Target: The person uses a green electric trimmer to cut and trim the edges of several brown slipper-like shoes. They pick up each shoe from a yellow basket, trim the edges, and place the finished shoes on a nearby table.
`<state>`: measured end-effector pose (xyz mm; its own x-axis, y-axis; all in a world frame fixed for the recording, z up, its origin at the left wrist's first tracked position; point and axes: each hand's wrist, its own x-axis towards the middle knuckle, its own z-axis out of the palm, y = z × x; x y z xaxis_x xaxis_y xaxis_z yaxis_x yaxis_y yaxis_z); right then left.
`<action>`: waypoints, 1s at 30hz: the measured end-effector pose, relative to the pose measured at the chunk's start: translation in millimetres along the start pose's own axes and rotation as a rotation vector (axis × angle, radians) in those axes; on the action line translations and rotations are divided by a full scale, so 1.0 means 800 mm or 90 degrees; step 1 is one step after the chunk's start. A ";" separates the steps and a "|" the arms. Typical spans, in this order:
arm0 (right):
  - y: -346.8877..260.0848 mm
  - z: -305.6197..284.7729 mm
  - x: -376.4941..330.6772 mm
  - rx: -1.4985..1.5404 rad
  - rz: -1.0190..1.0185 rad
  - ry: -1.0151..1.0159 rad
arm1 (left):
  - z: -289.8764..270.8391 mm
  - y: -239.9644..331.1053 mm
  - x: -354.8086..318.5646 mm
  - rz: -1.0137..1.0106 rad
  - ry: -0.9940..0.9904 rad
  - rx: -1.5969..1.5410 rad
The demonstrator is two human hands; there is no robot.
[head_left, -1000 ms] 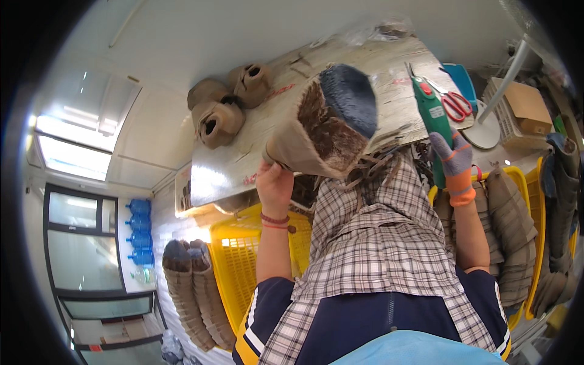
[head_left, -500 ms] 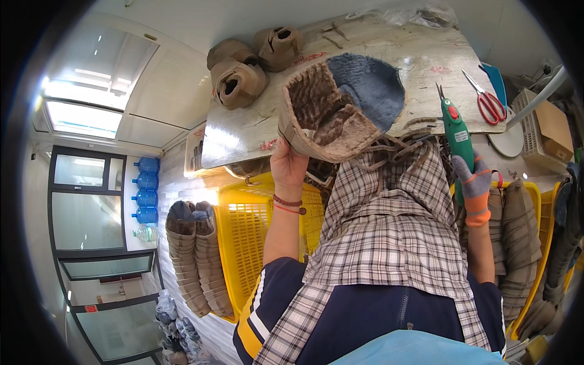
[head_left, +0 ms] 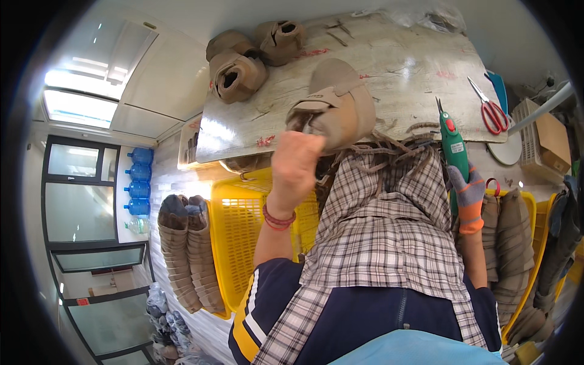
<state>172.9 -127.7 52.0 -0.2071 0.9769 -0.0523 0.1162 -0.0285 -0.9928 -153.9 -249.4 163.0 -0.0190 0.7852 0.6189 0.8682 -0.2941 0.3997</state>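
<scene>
A tan shoe upper [head_left: 350, 112] is tilted over the near edge of the table, its outer side facing up and its fleece lining mostly hidden. My left hand [head_left: 297, 159], bare and smeared by motion, is closed at the upper's left end. In my right hand [head_left: 469, 198], which wears a grey and orange glove, is a green handheld electric cutter [head_left: 453, 141] with a red button. The cutter's pointed metal blades stick up over the table's right part, apart from the upper. Brown fuzzy trimmed strips [head_left: 383, 149] lie across the apron and the table edge.
Several tan shoe uppers [head_left: 238, 79] stand at the table's [head_left: 407, 79] far left. Red-handled scissors [head_left: 493, 115] lie at its right. A yellow basket [head_left: 234, 243] is on the left beside stacked uppers [head_left: 188, 261]; another stack [head_left: 517, 243] fills a yellow basket on the right.
The shoe upper has turned over: its fleece inside and blue lining faced me, and now its tan outside shows. My left hand has lifted and turned with it. The right hand has hardly moved.
</scene>
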 end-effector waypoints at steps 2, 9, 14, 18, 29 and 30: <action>0.004 0.000 0.000 -0.004 -0.011 -0.007 | 0.014 0.009 0.011 0.179 -0.038 0.157; 0.005 -0.002 -0.004 0.010 -0.025 -0.012 | 0.030 -0.028 0.025 0.201 -0.048 0.209; 0.003 -0.002 -0.002 0.006 -0.025 -0.013 | 0.028 -0.056 0.037 0.190 0.009 0.241; 0.004 0.000 0.000 -0.002 -0.001 -0.012 | 0.021 -0.073 0.055 0.186 0.073 0.273; 0.013 0.006 0.024 0.064 0.050 -0.007 | 0.044 -0.236 0.196 0.221 0.297 0.450; 0.012 0.006 0.026 0.062 0.051 -0.009 | 0.053 -0.251 0.212 0.208 0.287 0.461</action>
<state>164.9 -108.6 40.8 -0.2148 0.9676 -0.1324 0.0378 -0.1272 -0.9912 -310.2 -34.3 158.7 0.2223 0.3915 0.8929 0.9606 0.0687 -0.2692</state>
